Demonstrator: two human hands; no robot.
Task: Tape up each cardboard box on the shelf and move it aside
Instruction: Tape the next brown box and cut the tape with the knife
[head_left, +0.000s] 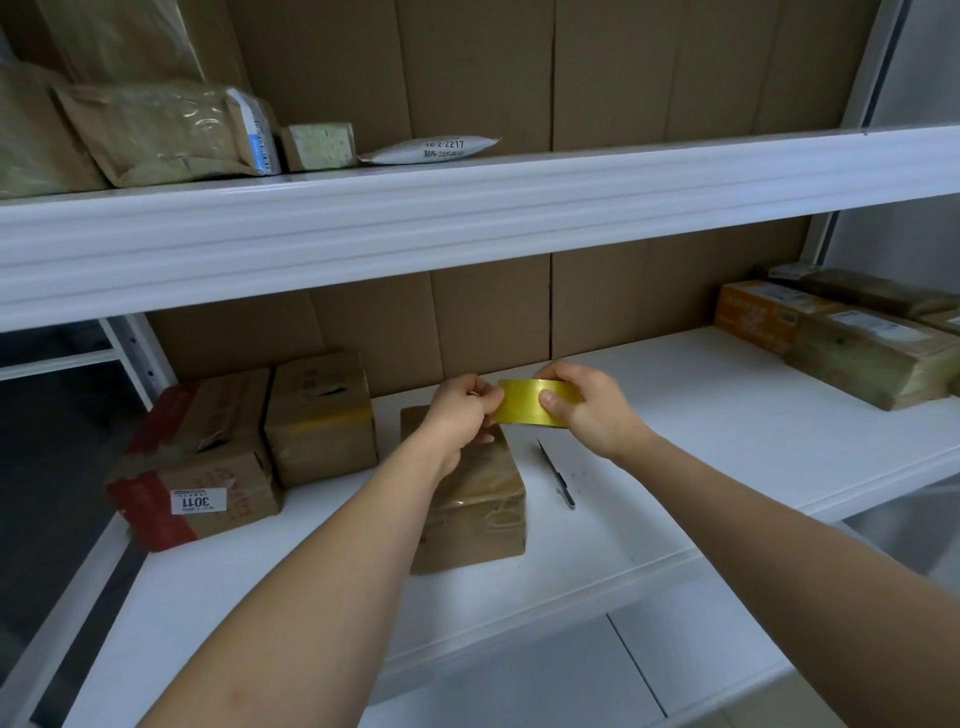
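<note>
White laminate formed the lower shelf (701, 415), its near edge cut off behind both forearms. A taped cardboard box (470, 499) sat near the front, a knife (558, 475) just to its right. Above the box, the right hand (592, 410) gripped a yellow tape roll (524, 402) while the left hand (460, 410) pinched its loose end. Two more boxes (249, 447) stood left; labelled parcels (841, 338) lay far right, partly cropped. Brown cardboard lined the back.

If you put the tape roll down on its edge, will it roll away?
Probably. The tape roll is round, and the shelf looks smooth and flat, so on edge it could roll. Laid flat, it should stay. It is likely light, since the right hand holds it with fingertips.
</note>
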